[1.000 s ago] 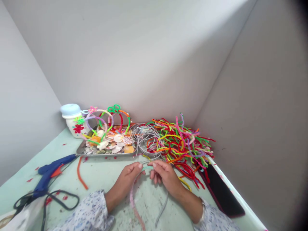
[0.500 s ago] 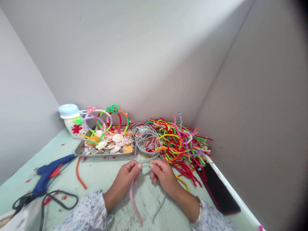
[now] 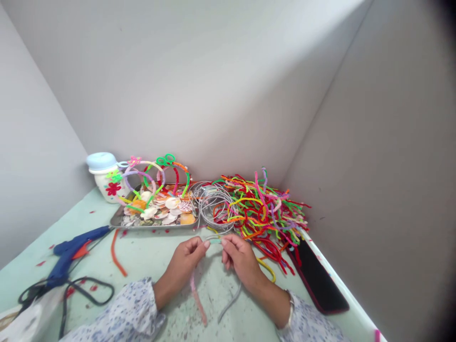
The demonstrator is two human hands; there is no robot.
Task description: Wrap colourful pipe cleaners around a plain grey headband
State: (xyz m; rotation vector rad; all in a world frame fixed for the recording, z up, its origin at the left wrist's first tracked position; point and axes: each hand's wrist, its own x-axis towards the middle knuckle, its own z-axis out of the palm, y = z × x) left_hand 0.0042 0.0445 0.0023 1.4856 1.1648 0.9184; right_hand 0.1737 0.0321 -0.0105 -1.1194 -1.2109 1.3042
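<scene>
My left hand (image 3: pixel 184 265) and my right hand (image 3: pixel 241 262) pinch the top of a thin grey headband (image 3: pixel 230 302) between them, low in the middle of the view. Its left side is wrapped in pink pipe cleaner (image 3: pixel 197 300), its right side is bare grey, and a short teal bit (image 3: pixel 214 241) shows between my fingertips. Both hands rest over the pale green table (image 3: pixel 149 256).
Behind my hands lie a heap of coloured pipe cleaners (image 3: pixel 263 209), a stack of bare grey headbands (image 3: pixel 212 206) and a metal tray (image 3: pixel 156 223) of shells with decorated headbands (image 3: pixel 156 173). A white jar (image 3: pixel 105 178), a blue glue gun (image 3: pixel 69 256) and a dark phone (image 3: pixel 315 280) sit at the sides.
The view has shifted slightly and my hands sit a little left and lower. They keep working the wrap at the top of the headband.
</scene>
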